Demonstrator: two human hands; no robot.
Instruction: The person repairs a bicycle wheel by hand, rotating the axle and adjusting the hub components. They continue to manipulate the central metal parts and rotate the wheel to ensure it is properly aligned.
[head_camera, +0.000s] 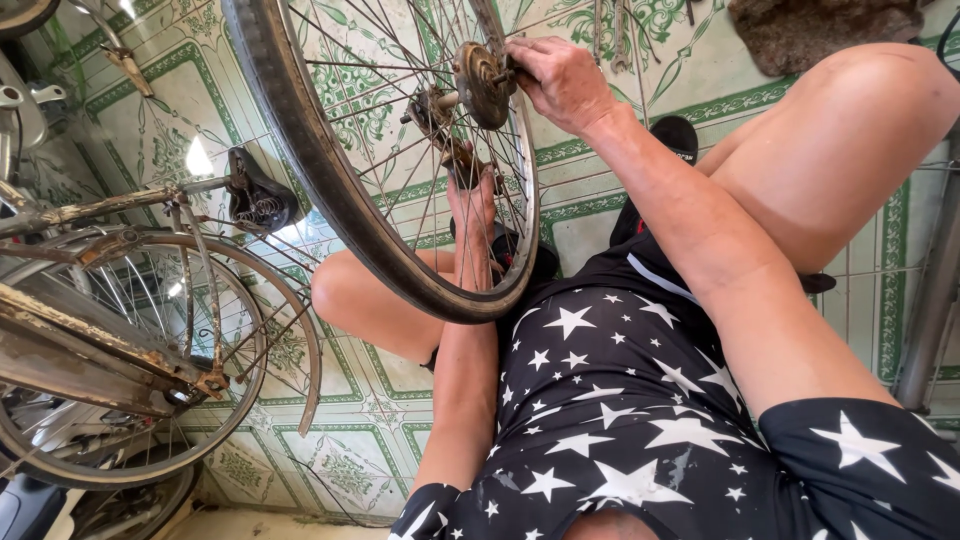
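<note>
Above the person's lap, a loose bicycle wheel (380, 160) stands upright. The right hand (560, 80) is clamped on the rusty hub (480, 82); the left hand (472, 195) reaches through the spokes, its grip hidden. The tyre remains fitted. No containers show; an upturned bicycle (120, 340) stands left.

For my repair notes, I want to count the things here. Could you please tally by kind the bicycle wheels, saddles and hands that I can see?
Bicycle wheels: 2, the loose wheel and the rusty bicycle's wheel
Saddles: 1, the black saddle
Hands: 2, the right hand and the left hand
Total: 5
</note>
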